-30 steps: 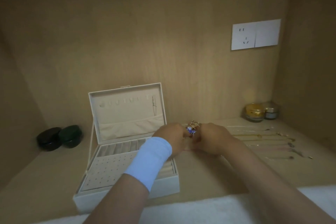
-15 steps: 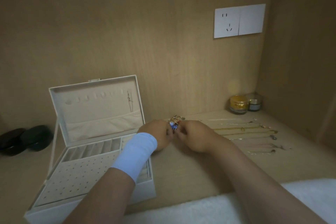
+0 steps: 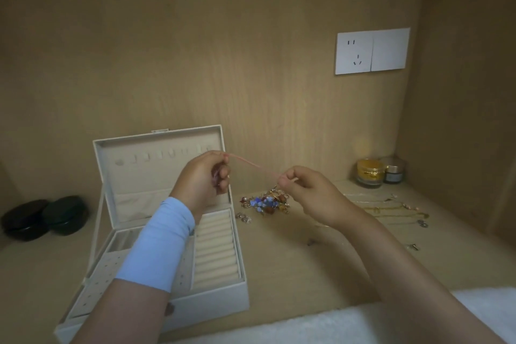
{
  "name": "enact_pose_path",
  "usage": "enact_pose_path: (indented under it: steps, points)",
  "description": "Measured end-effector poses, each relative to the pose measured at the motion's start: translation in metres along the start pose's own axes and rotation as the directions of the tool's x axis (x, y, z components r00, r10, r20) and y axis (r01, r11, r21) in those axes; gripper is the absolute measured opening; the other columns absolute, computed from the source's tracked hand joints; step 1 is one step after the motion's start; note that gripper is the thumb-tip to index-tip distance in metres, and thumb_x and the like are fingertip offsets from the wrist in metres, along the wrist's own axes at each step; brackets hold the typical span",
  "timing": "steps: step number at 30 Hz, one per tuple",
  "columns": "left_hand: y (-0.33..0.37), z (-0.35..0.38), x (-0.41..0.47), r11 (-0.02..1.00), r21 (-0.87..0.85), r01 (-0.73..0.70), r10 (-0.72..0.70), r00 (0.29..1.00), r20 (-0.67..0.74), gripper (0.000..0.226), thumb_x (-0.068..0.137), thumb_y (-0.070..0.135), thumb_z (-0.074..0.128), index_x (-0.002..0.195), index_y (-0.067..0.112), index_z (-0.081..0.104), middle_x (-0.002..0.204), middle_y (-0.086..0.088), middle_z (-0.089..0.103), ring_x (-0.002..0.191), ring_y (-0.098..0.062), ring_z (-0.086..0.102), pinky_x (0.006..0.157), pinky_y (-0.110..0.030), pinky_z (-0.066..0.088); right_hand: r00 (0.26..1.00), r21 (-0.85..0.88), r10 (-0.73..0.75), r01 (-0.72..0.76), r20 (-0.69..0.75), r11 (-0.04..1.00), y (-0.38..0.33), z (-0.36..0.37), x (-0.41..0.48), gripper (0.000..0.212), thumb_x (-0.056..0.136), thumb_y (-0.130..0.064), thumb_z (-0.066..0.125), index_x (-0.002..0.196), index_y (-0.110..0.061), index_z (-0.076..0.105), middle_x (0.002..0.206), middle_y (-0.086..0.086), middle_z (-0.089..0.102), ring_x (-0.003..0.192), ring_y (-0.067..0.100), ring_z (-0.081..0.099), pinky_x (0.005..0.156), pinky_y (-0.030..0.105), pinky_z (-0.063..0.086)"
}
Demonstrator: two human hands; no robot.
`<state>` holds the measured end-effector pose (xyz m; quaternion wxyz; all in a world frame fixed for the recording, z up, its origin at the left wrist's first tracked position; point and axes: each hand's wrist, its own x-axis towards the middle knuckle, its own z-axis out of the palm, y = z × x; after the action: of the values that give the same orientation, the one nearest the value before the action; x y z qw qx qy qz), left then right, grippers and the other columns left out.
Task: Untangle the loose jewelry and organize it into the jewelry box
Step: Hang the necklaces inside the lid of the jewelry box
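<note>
no longer huddled over the tangle, left hand and right hand draw apart, fingers pinching a pink cord taut just right of the jewelry box; one strand seems nearly freed.

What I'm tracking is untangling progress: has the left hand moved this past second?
Yes. The left hand rose against the jewelry box, from tray level to the lid's upper right corner.

Jewelry box partly behind forearm, tangled pile indistinct (pieces too small), chains faint
</note>
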<state>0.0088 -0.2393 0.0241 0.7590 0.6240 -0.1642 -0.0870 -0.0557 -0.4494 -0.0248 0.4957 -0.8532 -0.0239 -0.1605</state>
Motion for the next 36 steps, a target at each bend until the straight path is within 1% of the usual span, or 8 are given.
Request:
enact_pose_path:
  steps: [5,12,20,27,30,32,34,36]
  points:
    - [0.04,-0.024,-0.01,0.981,-0.177,-0.083,0.092,0.995,0.045,0.028,0.095,0.017,0.036,0.068,0.016,0.043,0.059,0.001,0.043,0.052,-0.015,0.04,0.059,-0.028,0.034,0.99,0.048,-0.138,0.138,0.013,0.989,-0.067,0.016,0.012,0.029,0.103,-0.027,0.048,0.082,-0.022,0.068,0.059,-0.003,0.041,0.044,0.005,0.034,0.044,0.017,0.031]
    - [0.079,-0.074,-0.016,0.939,-0.282,-0.195,0.217,0.975,0.048,0.034,0.095,0.02,0.039,0.063,0.017,0.049,0.065,-0.001,0.052,0.058,-0.016,0.049,0.059,-0.024,0.048,0.961,0.131,-0.274,0.267,0.036,0.955,-0.162,0.041,0.04,0.032,0.103,-0.021,0.049,0.082,-0.013,0.072,0.049,-0.008,0.038,0.04,0.004,0.029,0.042,0.018,0.025]
    - [0.082,-0.117,-0.013,0.949,-0.247,-0.196,0.174,0.979,-0.108,0.034,0.097,0.02,0.043,0.065,0.016,0.051,0.069,-0.004,0.058,0.061,-0.02,0.059,0.059,-0.027,0.057,0.958,0.3,-0.133,0.053,0.253,0.953,-0.173,0.102,0.055,0.032,0.103,-0.023,0.048,0.098,-0.004,0.073,0.058,-0.001,0.035,0.04,0.009,0.025,0.046,0.022,0.015]
    - [0.078,-0.126,-0.007,0.939,-0.305,-0.157,0.147,0.987,-0.058,0.028,0.098,0.02,0.041,0.071,0.016,0.048,0.073,-0.005,0.065,0.066,-0.023,0.067,0.064,-0.032,0.06,0.942,0.363,-0.052,-0.077,0.333,0.928,-0.143,0.13,0.063,0.032,0.103,-0.025,0.048,0.101,-0.006,0.074,0.06,0.001,0.053,0.042,0.013,0.044,0.044,0.023,0.029]
    - [0.075,-0.125,-0.003,0.941,-0.31,-0.134,0.121,0.991,-0.061,0.028,0.098,0.021,0.04,0.071,0.017,0.047,0.067,-0.003,0.063,0.062,-0.021,0.063,0.063,-0.031,0.059,0.954,0.322,-0.034,-0.067,0.298,0.944,-0.135,0.132,0.066,0.028,0.102,-0.023,0.051,0.101,-0.009,0.075,0.077,0.006,0.072,0.064,0.015,0.066,0.061,0.026,0.049]
    - [0.072,-0.125,0.0,0.938,-0.328,-0.111,0.1,0.994,-0.05,0.027,0.098,0.021,0.04,0.072,0.017,0.046,0.06,-0.001,0.056,0.058,-0.02,0.059,0.062,-0.03,0.058,0.972,0.334,-0.025,-0.056,0.234,0.941,-0.132,0.129,0.069,0.026,0.102,-0.02,0.052,0.102,-0.009,0.075,0.083,0.004,0.074,0.071,0.013,0.069,0.068,0.023,0.057]
    - [0.071,-0.127,0.001,0.915,-0.397,-0.075,0.071,0.997,-0.024,0.027,0.097,0.021,0.04,0.072,0.017,0.046,0.052,0.002,0.046,0.052,-0.017,0.054,0.059,-0.028,0.057,0.978,0.434,-0.015,-0.079,0.209,0.897,-0.13,0.124,0.073,0.028,0.103,-0.021,0.049,0.102,-0.008,0.074,0.075,0.005,0.07,0.062,0.019,0.065,0.068,0.032,0.059]
    - [0.072,-0.131,-0.001,0.9,-0.436,0.014,0.008,0.999,0.049,0.024,0.096,0.023,0.04,0.073,0.019,0.045,0.049,0.005,0.036,0.04,-0.011,0.042,0.046,-0.021,0.051,0.986,0.48,0.01,-0.089,0.164,0.873,-0.127,0.119,0.076,0.029,0.104,-0.024,0.048,0.092,-0.011,0.071,0.06,0.003,0.055,0.046,0.019,0.05,0.054,0.032,0.052]
